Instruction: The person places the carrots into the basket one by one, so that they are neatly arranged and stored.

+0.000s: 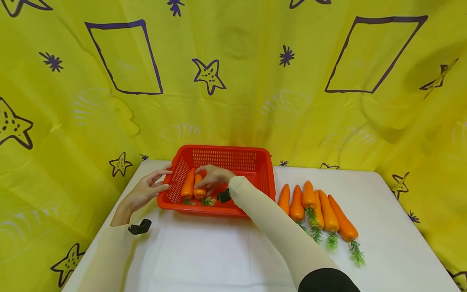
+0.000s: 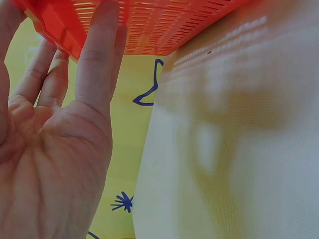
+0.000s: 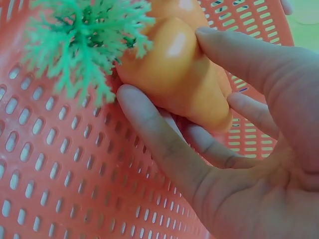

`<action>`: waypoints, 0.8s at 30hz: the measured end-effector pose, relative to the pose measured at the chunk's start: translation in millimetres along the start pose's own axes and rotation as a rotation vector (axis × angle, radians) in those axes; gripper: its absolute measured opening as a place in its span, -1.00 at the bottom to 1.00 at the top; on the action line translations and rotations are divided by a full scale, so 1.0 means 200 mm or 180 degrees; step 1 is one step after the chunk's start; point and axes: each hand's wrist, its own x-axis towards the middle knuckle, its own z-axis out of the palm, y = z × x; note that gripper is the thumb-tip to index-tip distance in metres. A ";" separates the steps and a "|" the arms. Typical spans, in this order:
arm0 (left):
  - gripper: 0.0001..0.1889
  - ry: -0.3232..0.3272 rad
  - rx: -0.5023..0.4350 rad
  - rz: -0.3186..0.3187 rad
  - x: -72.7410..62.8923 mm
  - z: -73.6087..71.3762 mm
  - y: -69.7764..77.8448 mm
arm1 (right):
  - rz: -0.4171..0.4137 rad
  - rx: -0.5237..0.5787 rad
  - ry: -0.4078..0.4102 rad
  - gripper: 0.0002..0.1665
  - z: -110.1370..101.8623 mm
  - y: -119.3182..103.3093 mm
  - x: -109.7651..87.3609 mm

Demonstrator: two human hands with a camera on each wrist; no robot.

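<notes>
A red perforated plastic basket [image 1: 233, 211] stands on the white table with two orange carrots inside at its left end. My right hand [image 1: 214, 177] reaches into it and holds the inner carrot [image 1: 199, 192] between thumb and fingers. The right wrist view shows the thumb on one side of this carrot [image 3: 169, 64], the other fingers around it, and its green leafy top [image 3: 84, 45] hanging free. Beside it lies the other carrot [image 1: 187, 184], against the left wall. My left hand [image 1: 146, 190] is at the basket's left rim, its fingers extended along the outer wall [image 2: 164, 25].
Several more orange carrots [image 1: 330, 215] with green tops lie in a loose row on the table [image 1: 386, 227], right of the basket. A yellow curtain [image 1: 240, 109] with purple drawings hangs behind the table and along its sides, close behind the basket.
</notes>
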 end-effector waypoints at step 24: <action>-0.52 0.0015 -0.0057 -0.0092 0.00 0.01 0.02 | 0.0039 -0.0357 0.0057 -0.14 0.00 -0.03 -0.04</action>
